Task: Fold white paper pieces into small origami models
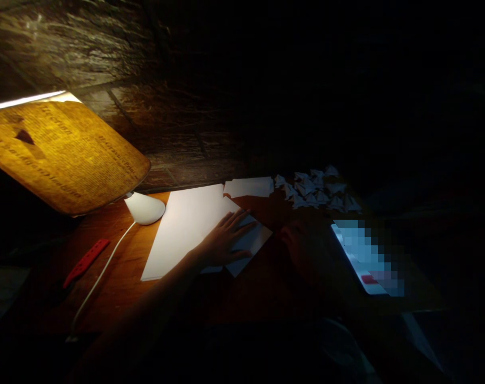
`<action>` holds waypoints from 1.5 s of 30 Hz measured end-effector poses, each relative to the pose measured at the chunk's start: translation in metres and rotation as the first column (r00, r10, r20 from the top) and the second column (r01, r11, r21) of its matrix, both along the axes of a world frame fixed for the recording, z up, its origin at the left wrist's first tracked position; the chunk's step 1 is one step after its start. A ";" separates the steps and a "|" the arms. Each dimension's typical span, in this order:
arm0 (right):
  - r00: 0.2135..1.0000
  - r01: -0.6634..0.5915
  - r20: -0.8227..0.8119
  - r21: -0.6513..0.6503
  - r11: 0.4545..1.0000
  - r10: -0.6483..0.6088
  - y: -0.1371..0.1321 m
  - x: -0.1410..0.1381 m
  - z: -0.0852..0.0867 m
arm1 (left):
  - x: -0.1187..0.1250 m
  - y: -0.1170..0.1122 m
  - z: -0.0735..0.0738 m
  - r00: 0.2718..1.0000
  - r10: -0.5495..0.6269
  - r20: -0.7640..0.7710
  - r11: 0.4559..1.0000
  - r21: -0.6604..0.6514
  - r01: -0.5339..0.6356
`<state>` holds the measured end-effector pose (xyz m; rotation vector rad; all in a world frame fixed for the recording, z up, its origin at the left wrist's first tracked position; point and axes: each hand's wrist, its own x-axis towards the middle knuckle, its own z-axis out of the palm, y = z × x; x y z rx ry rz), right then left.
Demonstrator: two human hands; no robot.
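My left hand [230,242] lies flat with its fingers spread on a square-looking sheet of white paper [258,234], turned corner-wise on the desk. Part of that sheet overlaps a larger stack of white paper [182,229] to the left. Just past the sheet's right corner, my right hand [300,242] rests low over the desk in deep shadow. Its fingers look bent, but the dark hides whether anything is between them. Several small folded paper shapes [314,189] sit in a cluster behind it.
A lamp with a printed shade [66,154] and white base [148,209] lights the left side; its white cord [102,280] runs forward. Nearby is a slim red object [86,261]. A smaller paper pile [248,186] lies by the brick wall. To the right glows a phone-like screen [362,261].
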<state>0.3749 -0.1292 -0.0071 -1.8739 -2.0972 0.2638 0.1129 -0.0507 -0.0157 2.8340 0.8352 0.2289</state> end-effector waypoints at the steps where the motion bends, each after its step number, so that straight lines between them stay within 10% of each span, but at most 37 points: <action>1: 1.000 -0.009 -0.003 0.004 1.000 0.009 0.003 -0.001 0.001 | 0.000 0.000 0.000 1.000 -0.001 0.001 1.000 -0.001 0.001; 27: 0.998 -0.045 -0.051 0.025 0.999 0.046 0.011 -0.006 0.007 | 0.001 -0.010 0.003 0.997 -0.075 -0.015 0.997 -0.024 0.074; 34: 0.993 0.118 0.004 0.054 0.992 -0.118 -0.009 0.014 -0.001 | 0.002 -0.010 0.003 0.997 -0.072 -0.003 0.997 -0.027 0.072; 45: 0.997 -0.050 -0.064 -0.004 0.999 0.050 0.016 -0.007 0.013 | 0.001 -0.011 0.001 0.999 -0.040 0.015 0.999 -0.013 0.040</action>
